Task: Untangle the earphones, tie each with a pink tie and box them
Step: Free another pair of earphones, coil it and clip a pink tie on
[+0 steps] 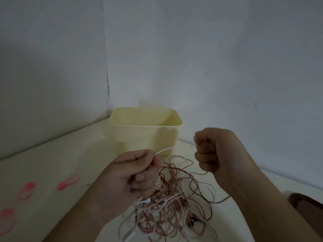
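A tangle of earphone cables (172, 203), pink, white and dark, hangs between my hands and spreads over the table. My left hand (134, 175) grips a bunch of the cables, and a white strand sticks out past its fingers. My right hand (211, 151) is raised in a fist and grips a thin white cable that runs down into the tangle. A pale yellow box (146, 131) stands open behind the hands. Three pink ties lie on the table to the left: one (68, 182) nearest the box, one (26, 190) further left, one (7, 219) at the edge.
The cream table (70, 154) sits in a corner of grey walls (209, 58). A dark brown object (307, 203) shows at the right edge beside my right forearm.
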Tool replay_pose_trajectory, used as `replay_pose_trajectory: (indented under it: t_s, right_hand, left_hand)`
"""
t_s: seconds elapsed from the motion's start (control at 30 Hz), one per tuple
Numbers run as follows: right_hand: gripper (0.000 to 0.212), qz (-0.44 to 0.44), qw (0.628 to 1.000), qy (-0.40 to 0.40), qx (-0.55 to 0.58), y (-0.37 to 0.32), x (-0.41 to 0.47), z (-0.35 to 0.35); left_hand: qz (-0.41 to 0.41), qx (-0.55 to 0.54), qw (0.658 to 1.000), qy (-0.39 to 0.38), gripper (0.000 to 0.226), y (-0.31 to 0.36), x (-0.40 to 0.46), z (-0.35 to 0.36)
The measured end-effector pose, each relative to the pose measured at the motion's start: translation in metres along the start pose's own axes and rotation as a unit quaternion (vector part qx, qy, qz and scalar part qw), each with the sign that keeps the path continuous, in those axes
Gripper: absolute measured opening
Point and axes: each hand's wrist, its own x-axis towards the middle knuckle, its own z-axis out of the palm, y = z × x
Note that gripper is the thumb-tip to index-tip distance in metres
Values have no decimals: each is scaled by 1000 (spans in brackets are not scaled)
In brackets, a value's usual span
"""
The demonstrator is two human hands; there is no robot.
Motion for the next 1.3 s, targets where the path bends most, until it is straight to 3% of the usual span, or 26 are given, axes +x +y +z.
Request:
replay_pose_trajectory:
  t_s: [0.07,0.13,0.27,0.4,0.67,0.87,1.1,1.23,1.3]
  right_hand:
    - [41,-27,999,-2,-29,7,2,-2]
    - [36,-40,993,-1,-109,15,3,0]
    - [30,-54,938,-44,-341,31,0,11]
    - [32,-78,911,-132,-384,34,-5,24]
    - [29,-168,841,-218,-466,34,-14,32]
    - [22,-208,876,-166,-402,21,-18,25]
    - [26,-253,895,-95,-355,23,-10,17]
    - [25,-229,915,-132,-306,37,1,19]
    - [21,-218,912,-150,-314,42,2,21]
  left_hand:
    - [17,-53,997,-49,16,-1,0,-2]
    - [47,-49,997,-43,25,-3,0,-3]
    - [105,9,989,99,41,-2,2,5]
    - [154,8,969,196,37,1,8,9]
    - [135,245,927,251,29,-6,7,7]
    - [73,281,940,177,23,-9,8,15]
    - [6,187,979,75,30,-5,2,15]
    - [24,97,994,45,23,-3,0,14]
    - [50,53,994,81,26,-2,-1,19]
